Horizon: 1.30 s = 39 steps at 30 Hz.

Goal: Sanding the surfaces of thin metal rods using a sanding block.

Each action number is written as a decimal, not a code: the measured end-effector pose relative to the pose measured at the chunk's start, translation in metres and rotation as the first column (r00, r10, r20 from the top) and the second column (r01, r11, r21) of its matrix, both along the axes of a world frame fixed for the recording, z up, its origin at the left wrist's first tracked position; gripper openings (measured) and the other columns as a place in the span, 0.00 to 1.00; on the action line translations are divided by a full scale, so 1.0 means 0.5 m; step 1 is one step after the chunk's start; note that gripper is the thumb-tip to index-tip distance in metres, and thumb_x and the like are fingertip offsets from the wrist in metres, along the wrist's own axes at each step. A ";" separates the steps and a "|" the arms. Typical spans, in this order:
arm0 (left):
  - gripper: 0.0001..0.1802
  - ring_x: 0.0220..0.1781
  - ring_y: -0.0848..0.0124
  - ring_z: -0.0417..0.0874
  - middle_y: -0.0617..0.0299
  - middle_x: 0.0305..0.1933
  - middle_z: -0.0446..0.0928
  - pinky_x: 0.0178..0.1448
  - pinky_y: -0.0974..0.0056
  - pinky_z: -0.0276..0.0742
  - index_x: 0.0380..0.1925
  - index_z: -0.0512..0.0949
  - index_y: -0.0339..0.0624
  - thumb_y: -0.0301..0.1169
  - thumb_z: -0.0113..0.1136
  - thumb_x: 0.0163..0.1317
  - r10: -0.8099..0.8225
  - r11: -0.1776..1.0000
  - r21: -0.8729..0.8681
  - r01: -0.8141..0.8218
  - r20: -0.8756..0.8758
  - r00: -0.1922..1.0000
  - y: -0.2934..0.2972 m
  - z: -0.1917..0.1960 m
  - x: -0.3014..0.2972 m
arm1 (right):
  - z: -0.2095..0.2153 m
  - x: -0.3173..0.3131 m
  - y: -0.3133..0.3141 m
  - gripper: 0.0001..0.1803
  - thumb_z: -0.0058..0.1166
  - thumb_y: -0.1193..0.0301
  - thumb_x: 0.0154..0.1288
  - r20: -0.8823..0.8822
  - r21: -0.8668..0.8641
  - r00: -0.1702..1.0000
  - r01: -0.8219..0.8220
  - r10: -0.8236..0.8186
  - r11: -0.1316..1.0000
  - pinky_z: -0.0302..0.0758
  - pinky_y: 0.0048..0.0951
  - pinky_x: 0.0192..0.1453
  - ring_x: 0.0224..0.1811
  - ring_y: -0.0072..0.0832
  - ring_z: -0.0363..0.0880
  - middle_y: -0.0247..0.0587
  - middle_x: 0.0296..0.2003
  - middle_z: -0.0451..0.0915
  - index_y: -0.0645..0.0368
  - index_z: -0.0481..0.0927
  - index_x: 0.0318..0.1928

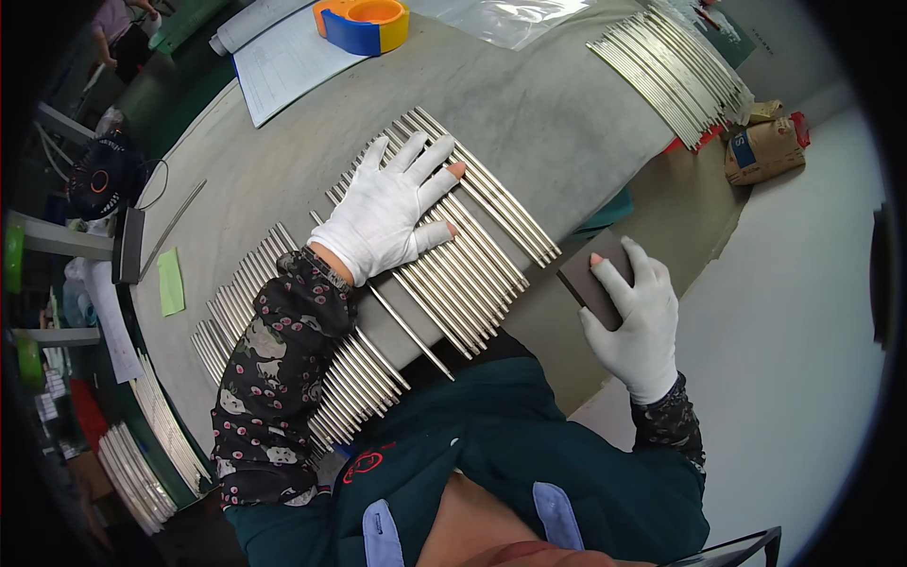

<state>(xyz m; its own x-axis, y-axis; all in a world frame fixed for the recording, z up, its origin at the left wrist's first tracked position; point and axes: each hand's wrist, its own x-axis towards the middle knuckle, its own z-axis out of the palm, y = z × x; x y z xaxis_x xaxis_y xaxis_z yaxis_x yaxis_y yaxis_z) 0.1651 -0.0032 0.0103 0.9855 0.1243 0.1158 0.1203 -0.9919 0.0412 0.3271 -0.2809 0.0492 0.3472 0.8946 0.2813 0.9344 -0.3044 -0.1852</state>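
Observation:
My left hand (385,206), in a white glove with bare thumb and index tips, lies spread across a row of thin shiny metal rods (465,274). It presses flat on them and hides part of their length. Off the table's edge to the right, my right hand (644,326), gloved the same way, grips a flat dark grey-brown block (578,276) that looks like a sanding block. The block is apart from the rods. A second group of rods (354,383) lies to the left, partly under my left forearm, with a single rod (411,331) between the groups.
The rods rest on a grey-topped table (529,104). A bundle of rods (666,76) lies at the far right. Toward the back are a blue, yellow and orange tape-like roll (393,36) and paper sheets (283,71). A brown sack (767,151) stands beyond the right edge.

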 end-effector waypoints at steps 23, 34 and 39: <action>0.39 0.75 0.43 0.55 0.45 0.74 0.56 0.75 0.36 0.46 0.70 0.61 0.50 0.61 0.43 0.66 0.006 1.000 -0.027 -0.006 -0.016 1.000 -0.012 0.011 0.017 | -0.018 0.017 0.020 0.32 0.69 0.69 0.41 -0.031 0.124 0.999 -0.031 0.035 0.992 0.74 0.42 0.53 0.53 0.48 0.73 0.57 0.59 0.70 0.51 0.78 0.53; 0.40 0.75 0.43 0.54 0.45 0.75 0.55 0.75 0.37 0.45 0.70 0.60 0.48 0.62 0.42 0.66 0.010 1.000 -0.028 -0.011 -0.016 1.000 -0.013 0.008 0.006 | -0.017 0.011 0.038 0.32 0.69 0.68 0.41 -0.025 0.106 0.999 -0.041 0.044 0.993 0.74 0.42 0.52 0.53 0.48 0.73 0.57 0.58 0.70 0.51 0.78 0.53; 0.40 0.75 0.43 0.54 0.45 0.75 0.55 0.76 0.37 0.45 0.70 0.61 0.48 0.63 0.41 0.66 0.017 0.999 -0.042 -0.019 -0.030 0.999 -0.016 0.014 0.001 | -0.015 0.006 0.065 0.32 0.69 0.67 0.42 -0.035 0.088 0.996 -0.076 0.079 0.993 0.75 0.42 0.51 0.52 0.48 0.74 0.58 0.57 0.71 0.52 0.78 0.53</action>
<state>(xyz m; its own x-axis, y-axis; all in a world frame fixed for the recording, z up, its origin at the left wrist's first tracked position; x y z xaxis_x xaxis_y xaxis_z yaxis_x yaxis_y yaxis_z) 0.1655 -0.0111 0.0172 0.9860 0.1463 0.0804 0.1400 -0.9870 0.0792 0.3302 -0.2485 0.0415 0.2896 0.8923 0.3463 0.9463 -0.2125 -0.2439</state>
